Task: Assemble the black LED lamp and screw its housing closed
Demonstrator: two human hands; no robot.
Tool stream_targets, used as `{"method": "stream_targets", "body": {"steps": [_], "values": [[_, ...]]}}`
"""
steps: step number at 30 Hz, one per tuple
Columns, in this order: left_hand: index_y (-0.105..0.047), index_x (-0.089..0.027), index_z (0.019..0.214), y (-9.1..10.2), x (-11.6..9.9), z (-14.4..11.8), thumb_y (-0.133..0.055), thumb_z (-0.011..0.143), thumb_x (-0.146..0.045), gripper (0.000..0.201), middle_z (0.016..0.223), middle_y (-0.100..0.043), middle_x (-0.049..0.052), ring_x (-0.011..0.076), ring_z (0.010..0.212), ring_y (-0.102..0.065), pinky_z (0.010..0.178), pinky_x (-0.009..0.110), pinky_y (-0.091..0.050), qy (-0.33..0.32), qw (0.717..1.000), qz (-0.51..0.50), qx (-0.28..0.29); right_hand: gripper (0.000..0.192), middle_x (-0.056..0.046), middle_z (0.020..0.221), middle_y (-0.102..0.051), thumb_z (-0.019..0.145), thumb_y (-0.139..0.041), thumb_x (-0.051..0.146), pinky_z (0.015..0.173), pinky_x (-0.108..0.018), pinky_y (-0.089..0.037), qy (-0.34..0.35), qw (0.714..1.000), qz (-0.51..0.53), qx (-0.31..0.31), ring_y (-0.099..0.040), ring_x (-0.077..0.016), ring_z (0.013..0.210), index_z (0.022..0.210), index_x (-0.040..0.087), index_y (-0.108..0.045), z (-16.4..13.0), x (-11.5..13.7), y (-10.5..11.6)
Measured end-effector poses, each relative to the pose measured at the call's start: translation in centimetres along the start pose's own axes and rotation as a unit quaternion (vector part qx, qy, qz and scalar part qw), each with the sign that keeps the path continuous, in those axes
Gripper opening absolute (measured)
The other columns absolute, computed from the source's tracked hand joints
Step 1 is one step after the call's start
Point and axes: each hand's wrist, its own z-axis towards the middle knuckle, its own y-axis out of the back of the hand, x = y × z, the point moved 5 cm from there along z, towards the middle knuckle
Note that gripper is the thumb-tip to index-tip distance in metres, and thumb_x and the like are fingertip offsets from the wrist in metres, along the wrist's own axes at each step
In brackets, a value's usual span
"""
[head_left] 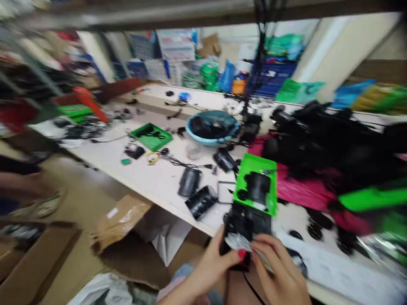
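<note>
The picture is blurred by motion. My left hand and my right hand meet at the bottom edge of the white workbench. Together they grip a black device with a crinkled silvery wrapper at its near end. My left thumb presses on the wrapper; my right fingers curl over it. Just beyond the device lies a green tray carrying a black cylindrical part.
Two black cylinders lie left of the tray. A blue bowl of black parts, another green tray and cables sit farther back. A heap of black parts rests on pink plastic at right. Cardboard boxes stand on the floor.
</note>
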Motion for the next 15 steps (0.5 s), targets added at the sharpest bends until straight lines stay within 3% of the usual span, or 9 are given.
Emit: {"method": "stream_targets", "body": {"steps": [3,6,15], "values": [[-0.06,-0.019,0.13,0.15,-0.25,0.53,-0.08,0.077,-0.049,0.065,0.13,-0.067,0.007,0.029,0.122,-0.057,0.109,0.036,-0.04,-0.007,0.999,0.053,0.002,0.017,-0.009,0.109,-0.06,0.101,-0.048,0.017,0.082,-0.022,-0.059,-0.102,0.994,0.032,-0.002,-0.068,-0.0157,0.097,0.106,0.022,-0.063,0.17,-0.14,-0.3],[-0.061,-0.017,0.127,0.08,-0.37,0.69,-0.079,0.076,-0.052,0.065,0.127,-0.068,0.008,0.0289,0.118,-0.059,0.105,0.035,-0.043,-0.004,0.996,0.083,0.009,0.018,-0.006,0.104,-0.059,0.1,-0.049,0.013,0.077,-0.019,-0.058,-0.151,0.986,0.063,-0.007,-0.066,-0.0135,0.093,0.104,0.023,-0.063,0.31,0.17,-0.27],[-0.059,-0.015,0.126,0.34,-0.41,0.4,-0.077,0.076,-0.055,0.067,0.132,-0.065,0.011,0.0315,0.123,-0.056,0.109,0.036,-0.04,-0.008,0.993,0.114,0.017,0.017,0.0,0.095,-0.059,0.101,-0.05,0.013,0.076,-0.018,-0.05,-0.139,0.983,0.115,0.028,-0.063,-0.0096,0.083,0.105,0.026,-0.06,0.18,0.06,-0.12]]}}
